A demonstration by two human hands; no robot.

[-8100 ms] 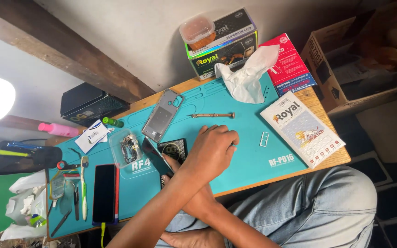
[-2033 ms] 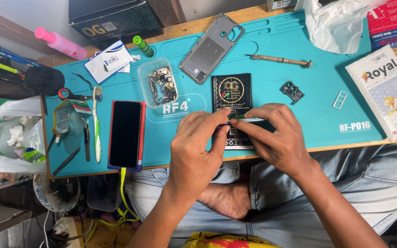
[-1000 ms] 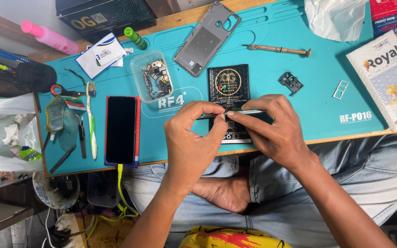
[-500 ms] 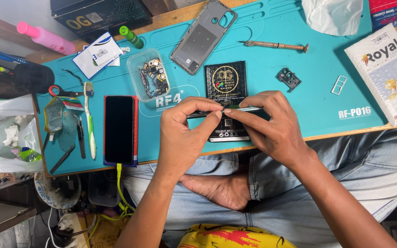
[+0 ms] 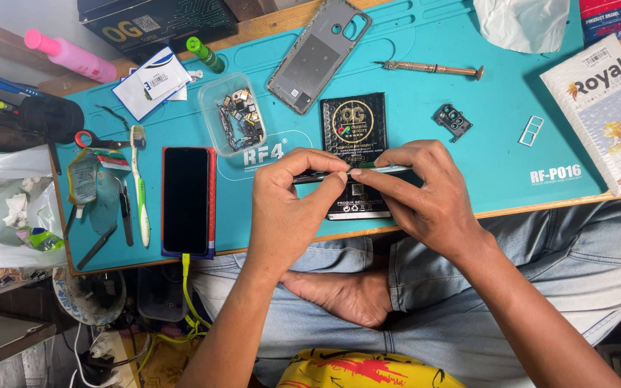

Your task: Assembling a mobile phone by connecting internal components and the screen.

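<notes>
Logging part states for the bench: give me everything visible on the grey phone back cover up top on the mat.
The grey back cover lies inner side up on the teal mat, tilted diagonally, upper end toward the wooden table edge. It looks like moulded plastic: a raised rim, a flat darker panel inside, a rounded camera cutout and a smaller hole near the upper end. It is empty and detached, and no hand touches it. Its lower corner sits close to the clear parts tray; whether they touch is unclear.

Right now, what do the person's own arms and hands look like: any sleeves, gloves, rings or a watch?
Both forearms are bare up to the frame edge, with no sleeve showing. The left hand and right hand wear no gloves; no ring, watch or wristband is visible on either. Fingernails look short. Below the arms are light blue jeans.
</notes>
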